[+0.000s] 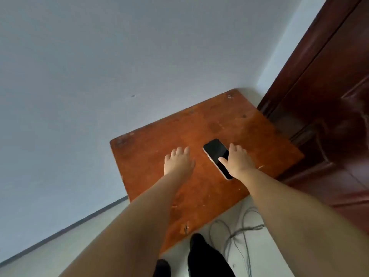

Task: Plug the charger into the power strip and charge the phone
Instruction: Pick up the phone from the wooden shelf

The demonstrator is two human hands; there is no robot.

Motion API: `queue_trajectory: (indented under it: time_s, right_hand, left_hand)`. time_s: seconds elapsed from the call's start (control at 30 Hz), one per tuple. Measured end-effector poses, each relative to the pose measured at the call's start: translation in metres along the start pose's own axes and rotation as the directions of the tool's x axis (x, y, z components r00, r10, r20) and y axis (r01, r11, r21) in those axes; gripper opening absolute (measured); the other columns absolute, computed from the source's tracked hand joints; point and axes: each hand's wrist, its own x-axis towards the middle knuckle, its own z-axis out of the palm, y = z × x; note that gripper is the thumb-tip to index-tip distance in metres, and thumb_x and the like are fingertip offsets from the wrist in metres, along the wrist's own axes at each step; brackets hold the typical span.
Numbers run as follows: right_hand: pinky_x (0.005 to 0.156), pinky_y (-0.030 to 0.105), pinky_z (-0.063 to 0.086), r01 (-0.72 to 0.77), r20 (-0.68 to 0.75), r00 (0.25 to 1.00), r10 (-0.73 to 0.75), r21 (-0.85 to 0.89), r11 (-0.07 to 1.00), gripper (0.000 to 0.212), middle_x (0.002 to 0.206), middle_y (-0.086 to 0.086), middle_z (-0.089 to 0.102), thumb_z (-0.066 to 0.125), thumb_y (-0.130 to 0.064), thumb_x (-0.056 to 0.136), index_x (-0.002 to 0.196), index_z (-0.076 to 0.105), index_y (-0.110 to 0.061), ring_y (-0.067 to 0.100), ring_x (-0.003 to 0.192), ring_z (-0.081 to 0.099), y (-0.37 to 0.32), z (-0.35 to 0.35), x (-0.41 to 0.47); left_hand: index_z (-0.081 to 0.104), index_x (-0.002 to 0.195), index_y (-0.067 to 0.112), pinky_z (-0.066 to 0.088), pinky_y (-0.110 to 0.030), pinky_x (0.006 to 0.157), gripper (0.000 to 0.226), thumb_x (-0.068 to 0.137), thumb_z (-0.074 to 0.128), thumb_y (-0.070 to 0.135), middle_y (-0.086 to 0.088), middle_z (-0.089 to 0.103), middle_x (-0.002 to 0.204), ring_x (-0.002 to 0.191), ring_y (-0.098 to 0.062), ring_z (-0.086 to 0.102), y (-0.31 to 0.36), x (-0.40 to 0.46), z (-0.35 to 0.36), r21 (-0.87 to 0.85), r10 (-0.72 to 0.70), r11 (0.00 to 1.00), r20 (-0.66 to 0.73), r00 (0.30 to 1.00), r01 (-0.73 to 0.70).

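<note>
A black-screened phone [214, 151] with a pale edge lies face up on the worn orange-brown wooden table [151, 140], right of the middle. My right hand [237, 161] rests over the phone's near right part, thumb on the screen and fingers spread along its right edge. My left hand [178, 161] hovers flat over the table to the left of the phone, fingers slightly curled and holding nothing. No charger or power strip shows in the head view.
The table stands in a corner against a white wall [99, 66], with a dark red-brown wooden door [323, 96] on the right. Thin grey cables [242, 229] lie tangled on the pale floor below the table's front edge. Dark-clad legs [205, 258] show at the bottom.
</note>
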Motion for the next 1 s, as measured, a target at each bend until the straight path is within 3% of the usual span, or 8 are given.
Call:
queue_trajectory:
  time_s: [0.1, 0.3, 0.5, 0.67, 0.8, 0.87, 0.93, 1.0]
  right_hand:
    - [0.108, 0.044, 0.036, -0.023, 0.080, 0.997, 0.023, 0.001, 1.000, 0.090, 0.157, 0.014, 0.019, 0.049, -0.057, 0.086, 0.150, 0.008, -0.009, 0.031, 0.143, 0.023, 0.006, 0.012, 0.019]
    - [0.094, 0.043, 0.047, 0.011, -0.037, 0.999, -0.012, -0.017, 1.000, 0.093, 0.139, 0.015, 0.043, 0.061, -0.066, 0.072, 0.138, 0.034, -0.007, 0.031, 0.126, 0.043, 0.009, 0.024, 0.036]
    - [0.085, 0.040, 0.050, -0.036, 0.024, 0.999, 0.033, 0.150, 0.988, 0.076, 0.127, 0.015, 0.051, 0.071, -0.055, 0.071, 0.126, 0.044, -0.009, 0.032, 0.115, 0.051, 0.009, 0.023, 0.042]
    - [0.072, 0.031, 0.045, -0.043, 0.170, 0.985, -0.004, 0.275, 0.960, 0.062, 0.131, 0.013, 0.053, 0.068, -0.041, 0.081, 0.128, 0.044, -0.009, 0.033, 0.114, 0.055, 0.006, 0.016, 0.048]
    - [0.077, 0.038, 0.049, -0.057, 0.225, 0.973, -0.049, 0.440, 0.896, 0.035, 0.116, 0.014, 0.061, 0.060, -0.029, 0.089, 0.115, 0.053, -0.006, 0.030, 0.100, 0.059, 0.004, 0.003, 0.050]
    - [0.072, 0.036, 0.049, -0.030, 0.199, 0.977, -0.081, 0.499, 0.866, 0.027, 0.111, 0.012, 0.061, 0.055, -0.027, 0.093, 0.111, 0.053, -0.007, 0.027, 0.093, 0.057, -0.002, -0.011, 0.049]
    - [0.065, 0.032, 0.046, 0.032, 0.146, 0.980, -0.137, 0.562, 0.826, 0.023, 0.106, 0.010, 0.059, 0.050, -0.028, 0.095, 0.107, 0.050, -0.009, 0.024, 0.089, 0.056, -0.015, -0.028, 0.046]
    - [0.058, 0.027, 0.043, 0.105, 0.083, 0.976, -0.202, 0.631, 0.769, 0.020, 0.103, 0.008, 0.057, 0.046, -0.030, 0.096, 0.105, 0.048, -0.011, 0.024, 0.089, 0.058, -0.033, -0.045, 0.044]
  left_hand:
    - [0.020, 0.144, 0.023, 0.018, -0.049, 0.115, 0.053, 0.096, 0.033, 0.041, -0.008, 0.026, 0.154, 0.143, -0.028, 0.020, 0.007, 0.010, 0.024, -0.004, -0.076, 0.997, 0.016, 0.997, 0.077]
    - [-0.005, 0.147, 0.025, -0.012, -0.049, 0.113, 0.062, 0.095, 0.013, 0.053, -0.004, -0.007, 0.160, 0.145, -0.021, -0.015, 0.005, 0.010, 0.068, 0.117, -0.121, 0.987, 0.060, 0.991, 0.114]
    - [-0.011, 0.145, 0.026, -0.018, -0.047, 0.110, 0.066, 0.088, -0.004, 0.056, -0.003, -0.008, 0.159, 0.143, -0.019, -0.018, 0.003, 0.004, 0.079, 0.164, -0.109, 0.980, -0.025, 0.994, 0.112]
    - [-0.009, 0.146, 0.026, -0.014, -0.048, 0.112, 0.063, 0.092, 0.005, 0.055, -0.003, -0.009, 0.159, 0.144, -0.020, -0.017, 0.003, 0.003, 0.074, 0.142, -0.106, 0.985, 0.020, 0.994, 0.102]
    - [0.000, 0.148, 0.026, -0.005, -0.049, 0.116, 0.062, 0.096, 0.022, 0.050, -0.002, -0.008, 0.160, 0.145, -0.020, -0.012, 0.003, 0.009, 0.050, 0.079, -0.106, 0.992, 0.161, 0.981, 0.094]
    - [0.017, 0.147, 0.021, 0.014, -0.049, 0.116, 0.057, 0.096, 0.030, 0.043, -0.007, 0.011, 0.159, 0.145, -0.025, 0.009, 0.002, 0.013, 0.024, 0.003, -0.106, 0.994, 0.218, 0.970, 0.108]
    - [0.042, 0.133, 0.014, 0.044, -0.047, 0.101, 0.044, 0.096, 0.035, 0.036, -0.014, 0.047, 0.138, 0.124, -0.032, 0.047, -0.003, 0.015, -0.009, -0.099, -0.178, 0.975, 0.175, 0.968, 0.197]
    - [0.058, 0.104, 0.010, 0.056, -0.042, 0.078, 0.034, 0.096, 0.034, 0.032, -0.012, 0.066, 0.102, 0.087, -0.029, 0.063, -0.010, 0.013, -0.040, -0.152, -0.273, 0.950, 0.028, 0.962, 0.274]
